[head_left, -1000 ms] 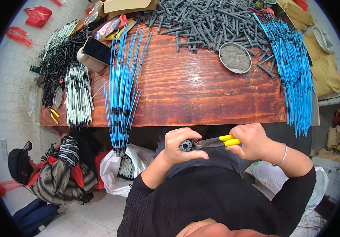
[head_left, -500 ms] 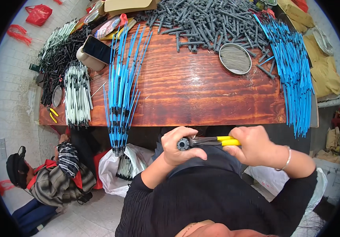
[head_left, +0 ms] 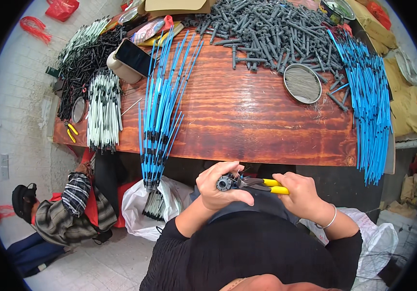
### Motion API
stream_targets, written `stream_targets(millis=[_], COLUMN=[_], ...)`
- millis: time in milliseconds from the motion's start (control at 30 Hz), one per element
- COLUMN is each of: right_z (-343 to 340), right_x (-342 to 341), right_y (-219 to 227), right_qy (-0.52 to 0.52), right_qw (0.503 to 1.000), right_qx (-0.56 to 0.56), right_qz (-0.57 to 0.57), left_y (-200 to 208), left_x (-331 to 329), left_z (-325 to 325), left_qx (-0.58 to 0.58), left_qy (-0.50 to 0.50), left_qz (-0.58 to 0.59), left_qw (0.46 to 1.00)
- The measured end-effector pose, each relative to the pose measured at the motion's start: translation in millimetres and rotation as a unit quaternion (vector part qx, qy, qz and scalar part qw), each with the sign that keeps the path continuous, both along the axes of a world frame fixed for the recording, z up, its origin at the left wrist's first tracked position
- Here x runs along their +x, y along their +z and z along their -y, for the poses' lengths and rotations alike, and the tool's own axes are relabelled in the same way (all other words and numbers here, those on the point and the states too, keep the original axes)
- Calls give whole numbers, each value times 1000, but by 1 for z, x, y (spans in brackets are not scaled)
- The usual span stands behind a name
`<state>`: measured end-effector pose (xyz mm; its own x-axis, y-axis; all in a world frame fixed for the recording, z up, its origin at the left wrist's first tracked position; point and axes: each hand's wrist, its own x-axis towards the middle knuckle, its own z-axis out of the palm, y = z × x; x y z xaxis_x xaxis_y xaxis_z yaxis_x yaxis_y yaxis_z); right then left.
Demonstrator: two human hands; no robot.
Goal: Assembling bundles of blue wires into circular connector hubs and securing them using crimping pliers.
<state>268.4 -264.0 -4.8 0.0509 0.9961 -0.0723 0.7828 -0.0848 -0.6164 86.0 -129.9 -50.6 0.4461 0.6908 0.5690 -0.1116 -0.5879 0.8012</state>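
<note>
My left hand (head_left: pixel 209 186) is closed around a dark grey plastic tube fitting (head_left: pixel 223 183), its round, notched end facing up between thumb and fingers. Thin metal wires or pins seem to stick out beside it, too fine to make out clearly. My right hand (head_left: pixel 299 195) grips pliers with yellow handles (head_left: pixel 280 190). Their dark jaws reach to the fitting's right side, and the handles stand a little apart. Whether the jaws pinch a wire cannot be seen. Both hands are in front of my body, just off the near edge of the wooden table (head_left: pixel 266 140).
Grey plastic fittings (head_left: pixel 286 36) are heaped at the back, beside a round dish (head_left: pixel 307 102) of fine metal pins. Blue rods (head_left: pixel 371 116) lie at right, more blue rods (head_left: pixel 162 116) at left near white rods (head_left: pixel 104 111) and a phone (head_left: pixel 135 57). Another person (head_left: pixel 68 203) sits at left.
The pliers' handles have spread apart, and their jaws now sit closer against the fitting. My right hand is lower and tilted differently. The whole view has shifted slightly.
</note>
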Motion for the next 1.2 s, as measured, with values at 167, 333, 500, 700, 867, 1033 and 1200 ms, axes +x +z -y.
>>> stream_targets(millis=[167,333,500,700,867,1033,1200], right_z=[0,-3,-13,-23,-16,-20,-19], right_x=[8,18,30,38,35,31,18], right_y=[1,-8,-15,-11,7,6,-8], right_qy=[9,47,89,133,105,66,32], right_qw=[1000,999,992,986,993,993,989], right_qx=[-2,-3,1,-29,39,38,120], right_qz=[16,-26,-91,-94,45,88,78], left_y=[2,2,3,6,3,5,3], left_x=[-2,-8,-10,-8,-5,-4,-3], left_z=[-2,-16,-19,-20,-19,-16,-14], left_qx=[10,11,-3,-8,4,11,5], left_qy=[-15,-159,-208,-223,-173,-141,-106], left_qz=[-9,1,26,27,22,11,0], left_qw=[1000,987,978,974,985,990,994])
